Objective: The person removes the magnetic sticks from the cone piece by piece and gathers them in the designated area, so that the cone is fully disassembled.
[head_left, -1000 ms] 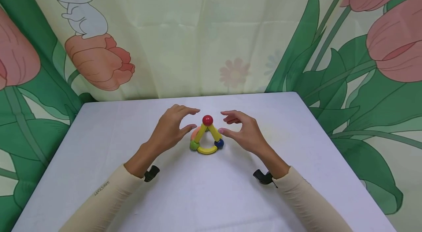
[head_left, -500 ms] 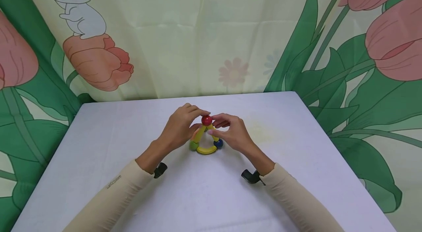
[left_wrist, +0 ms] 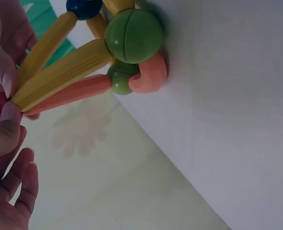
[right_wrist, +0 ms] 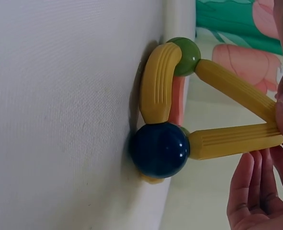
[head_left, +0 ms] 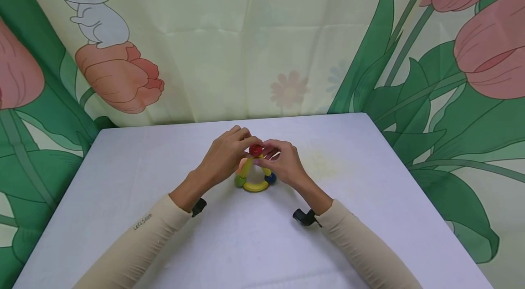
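A pyramid-shaped frame of toy building sticks and balls stands on the table. My left hand point(head_left: 225, 154) grips the red ball point(head_left: 255, 150) at its top, thumb and fingers bent around it. Opposite it, my right hand point(head_left: 287, 163) pinches the upper end of a yellow stick point(right_wrist: 237, 141), just below the ball. That stick runs down to a blue ball point(right_wrist: 160, 149). Another yellow stick point(left_wrist: 64, 72) joins a green ball point(left_wrist: 134, 36), and an orange stick point(left_wrist: 69, 93) slopes down behind. A curved yellow piece point(right_wrist: 156, 81) links the base balls. Fingers hide most of the red ball.
The frame sits near the middle of a white-covered table point(head_left: 229, 243). Behind the far edge hangs a printed curtain point(head_left: 213, 52) with tulips and a rabbit. A black wrist camera point(head_left: 304, 217) is strapped below the right hand.
Both hands moved inward from either side of the frame. The left hand took hold of the red ball, and the right hand closed on the stick's top. The frame stays in place.
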`<state>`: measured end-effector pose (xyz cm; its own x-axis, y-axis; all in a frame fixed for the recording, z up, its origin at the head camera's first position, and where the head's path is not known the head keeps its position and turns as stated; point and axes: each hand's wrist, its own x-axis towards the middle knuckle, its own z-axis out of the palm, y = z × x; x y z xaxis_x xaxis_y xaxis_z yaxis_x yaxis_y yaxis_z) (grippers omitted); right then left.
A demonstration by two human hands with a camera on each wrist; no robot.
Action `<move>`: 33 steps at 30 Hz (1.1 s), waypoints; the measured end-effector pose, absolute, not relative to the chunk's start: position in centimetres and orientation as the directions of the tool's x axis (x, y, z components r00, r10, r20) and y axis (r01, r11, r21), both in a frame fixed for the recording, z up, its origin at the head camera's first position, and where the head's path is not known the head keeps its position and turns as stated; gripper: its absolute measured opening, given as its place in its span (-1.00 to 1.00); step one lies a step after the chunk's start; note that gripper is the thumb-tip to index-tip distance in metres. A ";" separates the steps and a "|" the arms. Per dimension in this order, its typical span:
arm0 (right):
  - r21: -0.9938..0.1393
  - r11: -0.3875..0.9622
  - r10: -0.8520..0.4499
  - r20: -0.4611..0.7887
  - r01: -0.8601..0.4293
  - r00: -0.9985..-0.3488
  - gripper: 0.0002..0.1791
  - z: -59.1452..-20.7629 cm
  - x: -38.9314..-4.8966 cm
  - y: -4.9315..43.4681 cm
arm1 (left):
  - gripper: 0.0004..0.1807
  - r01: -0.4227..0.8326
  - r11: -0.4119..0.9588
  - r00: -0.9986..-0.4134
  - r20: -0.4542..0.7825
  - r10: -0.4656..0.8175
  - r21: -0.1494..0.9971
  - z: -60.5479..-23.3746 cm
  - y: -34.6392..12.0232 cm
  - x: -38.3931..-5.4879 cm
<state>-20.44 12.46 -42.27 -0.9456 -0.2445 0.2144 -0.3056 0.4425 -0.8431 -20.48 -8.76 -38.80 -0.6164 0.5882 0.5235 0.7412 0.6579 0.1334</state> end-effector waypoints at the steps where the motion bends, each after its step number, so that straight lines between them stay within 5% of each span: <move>1: -0.843 0.441 -0.243 0.216 -0.307 -0.946 -0.61 -42.3 -20.5 12.4 | -0.60 0.742 0.658 -0.614 0.525 0.590 0.128 -38.8 -8.8 -20.5; 14: -0.838 0.437 -0.244 0.238 -0.326 -0.940 -0.63 -42.3 -20.7 12.4 | -0.50 0.745 0.650 -0.596 0.587 0.549 0.148 -40.2 -8.9 -20.6; 24: -0.838 0.467 -0.221 0.201 -0.284 -0.955 -0.57 -42.1 -20.4 12.3 | -0.50 0.642 0.682 -0.735 0.536 0.416 0.351 -40.6 -9.5 -20.3; 33: -0.829 0.486 -0.216 0.191 -0.276 -0.957 -0.58 -42.0 -20.3 12.1 | -0.49 0.583 0.678 -0.785 0.525 0.330 0.447 -40.3 -11.4 -19.8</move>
<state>-20.27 12.15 -41.99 -0.9574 -0.2162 0.1914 -0.2755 0.4860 -0.8294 -19.81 -11.38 -40.33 -0.7849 0.3296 0.5247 0.5835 0.6782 0.4467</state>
